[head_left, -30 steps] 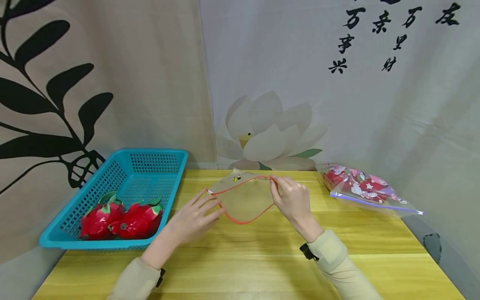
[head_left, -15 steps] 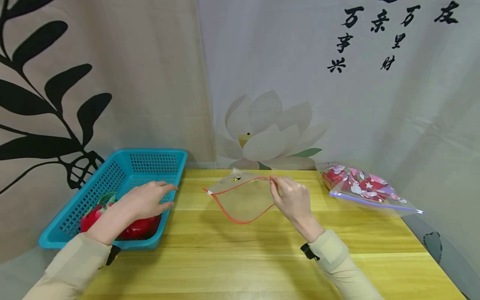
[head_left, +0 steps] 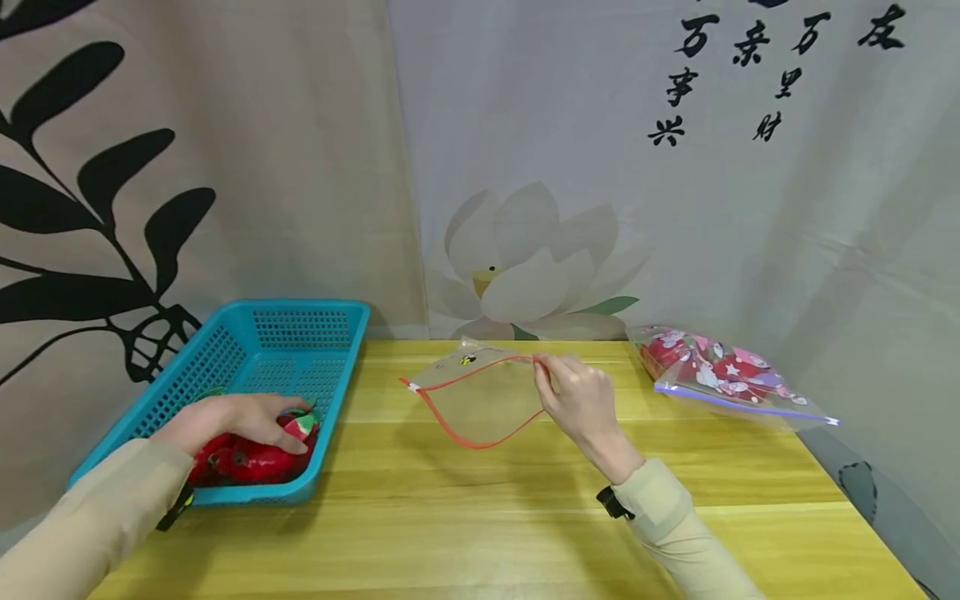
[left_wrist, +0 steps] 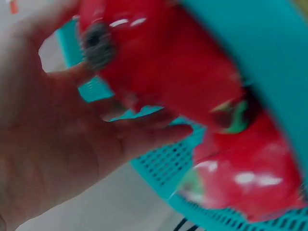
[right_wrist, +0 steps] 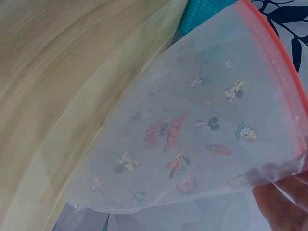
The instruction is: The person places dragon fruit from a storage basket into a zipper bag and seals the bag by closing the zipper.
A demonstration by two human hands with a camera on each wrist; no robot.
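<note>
Head view, and the glossy red dragon fruit sits inside the blue basket, the left hand draped over it, that grip spread with fingers apart. Tucked beside it in the same basket, a second dragon fruit. Right of the basket, the right hand has its grip clamped on the edge of a clear zip bag, red-lipped mouth gaping; the right wrist view picks out cartoon figures across the film. Farther right of the basket lies a filled bag with a purple zip, partly past the edge.

Now the surface: a yellow wood-grain tabletop runs beneath the basket and well out to its right, soft shadows streaking the boards. Behind the basket hangs cloth: a beige panel with a dark leafy branch climbing on the basket's left, then, right of the basket, a paler panel carrying a white lotus low down and black brush characters high above.
</note>
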